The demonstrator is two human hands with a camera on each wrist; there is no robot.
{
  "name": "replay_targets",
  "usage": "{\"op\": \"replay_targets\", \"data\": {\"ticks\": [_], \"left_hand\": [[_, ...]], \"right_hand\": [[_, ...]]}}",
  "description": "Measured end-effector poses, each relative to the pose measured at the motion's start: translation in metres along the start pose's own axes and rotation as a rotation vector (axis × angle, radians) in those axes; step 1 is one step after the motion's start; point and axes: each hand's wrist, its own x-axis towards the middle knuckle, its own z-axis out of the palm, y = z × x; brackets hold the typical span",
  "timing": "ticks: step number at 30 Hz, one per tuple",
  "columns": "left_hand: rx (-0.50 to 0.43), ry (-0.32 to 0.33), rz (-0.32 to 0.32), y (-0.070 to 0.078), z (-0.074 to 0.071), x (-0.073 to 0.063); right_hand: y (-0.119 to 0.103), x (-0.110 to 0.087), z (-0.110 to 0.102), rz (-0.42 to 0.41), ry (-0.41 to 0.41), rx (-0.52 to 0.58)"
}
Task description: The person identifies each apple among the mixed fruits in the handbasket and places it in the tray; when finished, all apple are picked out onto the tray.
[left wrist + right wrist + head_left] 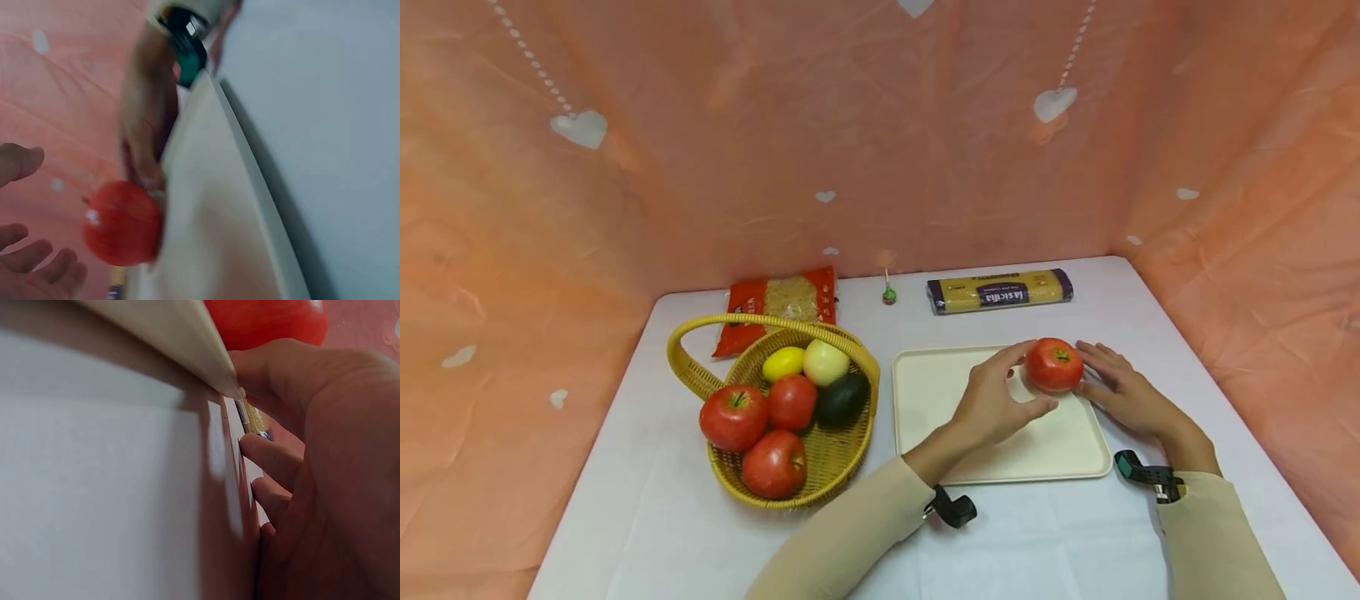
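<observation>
A red apple sits at the right end of a cream rectangular tray in the head view. My left hand is spread over the tray on the apple's left side. The left wrist view shows a gap between those fingers and the apple. On the other side, my right hand rests at the tray's right edge, close to the apple. In the right wrist view its thumb lies against the tray rim; the other fingers extend loosely outside the rim.
Left of the tray stands a yellow wicker basket with a tall handle, holding several red fruits, a yellow one, a pale one and a dark green one. Behind lie a red pasta bag, a lollipop and a spaghetti pack.
</observation>
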Motion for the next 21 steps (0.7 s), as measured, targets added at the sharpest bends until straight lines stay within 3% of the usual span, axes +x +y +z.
{"op": "replay_targets", "data": {"ticks": [3, 9, 15, 21], "left_hand": [[-0.08, -0.022, 0.042, 0.01, -0.015, -0.02], [-0.073, -0.02, 0.201, 0.024, -0.044, -0.062], [-0.207, -0.045, 0.193, 0.027, -0.083, -0.103], [-0.283, 0.011, 0.198, 0.019, -0.134, -0.143]], "right_hand": [[-0.001, -0.001, 0.0, -0.003, 0.003, 0.0], [-0.001, -0.004, 0.001, -0.001, 0.002, -0.016], [0.0, -0.003, 0.002, -0.027, 0.008, -0.011], [-0.001, -0.002, 0.001, -0.043, 0.014, -0.019]]}}
